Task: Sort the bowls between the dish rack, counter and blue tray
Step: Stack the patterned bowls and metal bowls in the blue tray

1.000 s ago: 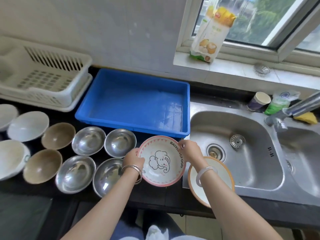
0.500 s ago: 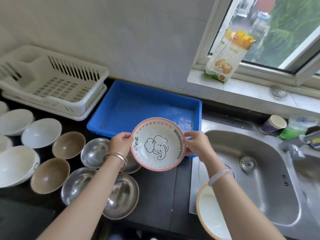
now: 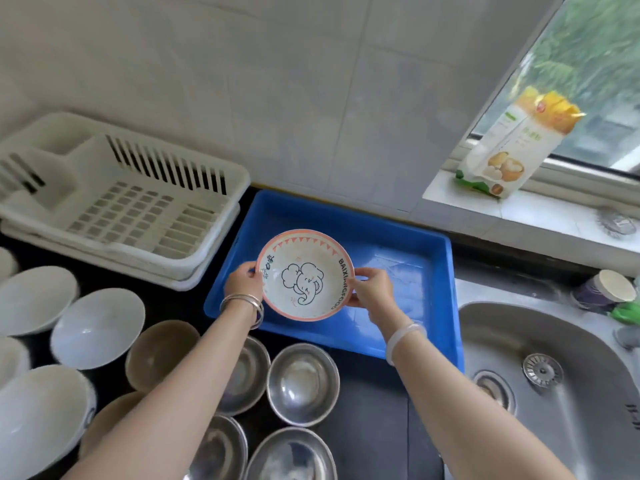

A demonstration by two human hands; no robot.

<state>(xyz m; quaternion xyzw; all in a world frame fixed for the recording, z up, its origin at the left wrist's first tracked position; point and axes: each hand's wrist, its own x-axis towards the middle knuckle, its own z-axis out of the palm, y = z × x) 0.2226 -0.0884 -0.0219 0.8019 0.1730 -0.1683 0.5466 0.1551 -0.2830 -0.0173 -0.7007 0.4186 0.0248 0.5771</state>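
Note:
I hold a pink-rimmed elephant bowl [image 3: 305,275] over the left part of the blue tray [image 3: 415,258]. My left hand [image 3: 242,280] grips its left rim and my right hand [image 3: 372,292] grips its right rim. The bowl tilts toward me, its inside showing. The tray holds nothing else that I can see. The white dish rack [image 3: 131,202] stands to the tray's left, with nothing in it. On the dark counter [image 3: 374,438] sit several white bowls [image 3: 97,327], brown bowls [image 3: 159,351] and steel bowls [image 3: 303,382], partly hidden by my forearms.
A steel sink [image 3: 554,382] lies to the right of the tray. A paper cup [image 3: 602,292] stands behind the sink. A yellow-topped food packet [image 3: 512,143] leans on the window sill. The tiled wall rises behind rack and tray.
Both hands have carried the elephant bowl up from the counter's front edge to above the blue tray. The orange-rimmed bowl by the sink has dropped out of view.

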